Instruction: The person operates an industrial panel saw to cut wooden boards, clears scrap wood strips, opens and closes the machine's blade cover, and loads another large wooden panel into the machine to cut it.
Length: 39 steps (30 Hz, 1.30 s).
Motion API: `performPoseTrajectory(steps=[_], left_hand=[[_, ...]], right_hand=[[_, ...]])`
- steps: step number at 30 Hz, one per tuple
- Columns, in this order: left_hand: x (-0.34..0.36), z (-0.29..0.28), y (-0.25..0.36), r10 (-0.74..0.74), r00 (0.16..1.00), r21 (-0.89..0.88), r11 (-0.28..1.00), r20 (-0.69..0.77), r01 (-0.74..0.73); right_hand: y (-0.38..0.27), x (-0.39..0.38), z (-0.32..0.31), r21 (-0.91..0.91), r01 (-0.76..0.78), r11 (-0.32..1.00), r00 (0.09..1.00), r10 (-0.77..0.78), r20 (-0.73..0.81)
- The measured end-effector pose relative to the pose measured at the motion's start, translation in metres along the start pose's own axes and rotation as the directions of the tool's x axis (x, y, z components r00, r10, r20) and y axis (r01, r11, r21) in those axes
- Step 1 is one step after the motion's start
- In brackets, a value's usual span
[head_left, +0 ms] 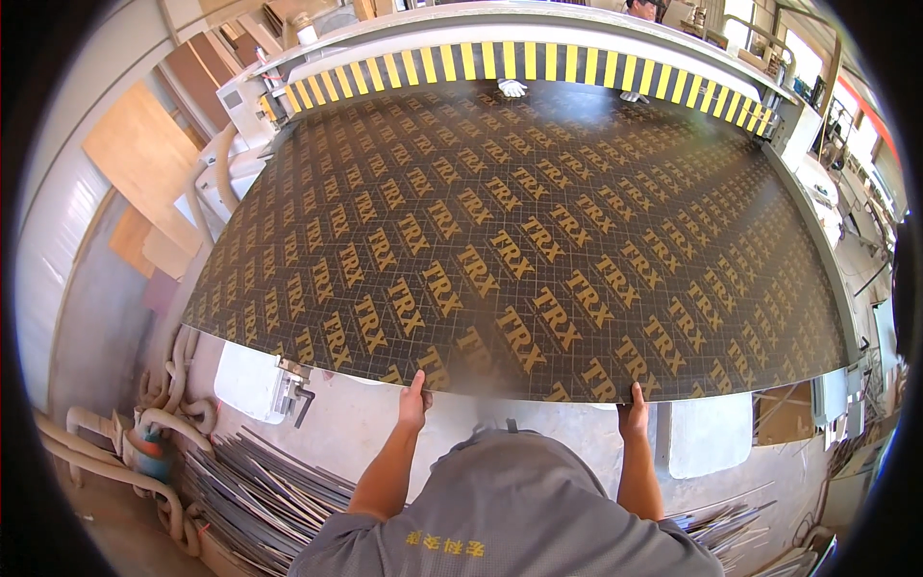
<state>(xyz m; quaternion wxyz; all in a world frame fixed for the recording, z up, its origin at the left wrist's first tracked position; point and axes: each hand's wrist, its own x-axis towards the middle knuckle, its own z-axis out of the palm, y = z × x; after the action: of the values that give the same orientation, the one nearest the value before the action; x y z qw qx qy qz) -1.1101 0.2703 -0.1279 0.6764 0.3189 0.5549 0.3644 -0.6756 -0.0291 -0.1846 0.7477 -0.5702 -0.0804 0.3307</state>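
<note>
Along the near edge of the broad dark panel (519, 240), I have the left hand (413, 404) and the right hand (634, 415) set well apart, each closed on the rim with the thumb on top; the fingers are mostly hidden, so from my remote seat I cannot tell how deep the hold goes. Both leave long corners unsupported by any grip, so I judge that an uneven pull could twist the sheet, and a smooth face like that (it shines near the far end) might slip from a thumb pinch. On the left, a metal clamp fitting (291, 388) stands just beside the edge; I would worry about the rim snagging there if the panel swung. To the right, a long rail (820, 245) runs beside the sheet, and a skewed push could jam against it. Farther out, the panel lies flat, reaching to the striped beam (519, 62), where a white glove (511, 88) and a second glove (635, 96) show by its lower edge: my biggest concern, since moving out of step with their wearer could pinch fingers. Low on the left, loose strips (269, 481) lie heaped, and a careless step onto them could cost footing.
</note>
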Motion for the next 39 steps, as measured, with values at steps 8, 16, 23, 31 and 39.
performPoseTrajectory(steps=[8, 16, 23, 31, 39], left_hand=[[-0.001, 0.0, -0.002, 0.022, 1.0, 0.002, 1.0, -0.01, -0.022], [-0.007, 0.005, 0.005, 0.036, 0.997, -0.018, 0.999, -0.067, -0.037], [-0.017, 0.009, 0.013, 0.056, 0.998, -0.041, 0.997, -0.036, -0.058], [-0.022, -0.007, 0.014, 0.146, 0.989, 0.1, 0.984, 0.038, -0.149], [0.027, -0.016, -0.017, 0.009, 1.0, 0.08, 0.997, 0.006, -0.009]], right_hand=[[0.003, 0.001, 0.003, -0.061, 0.089, 0.994, 0.995, -0.085, 0.053], [0.011, -0.003, 0.011, -0.057, 0.138, 0.989, 0.99, -0.14, -0.029], [-0.008, -0.006, 0.029, 0.288, -0.028, 0.957, 0.982, 0.08, -0.169], [-0.013, -0.015, 0.039, 0.303, 0.015, 0.953, 0.994, 0.018, -0.107], [0.021, 0.015, -0.002, -0.025, 0.157, 0.987, 0.97, -0.159, -0.184]])
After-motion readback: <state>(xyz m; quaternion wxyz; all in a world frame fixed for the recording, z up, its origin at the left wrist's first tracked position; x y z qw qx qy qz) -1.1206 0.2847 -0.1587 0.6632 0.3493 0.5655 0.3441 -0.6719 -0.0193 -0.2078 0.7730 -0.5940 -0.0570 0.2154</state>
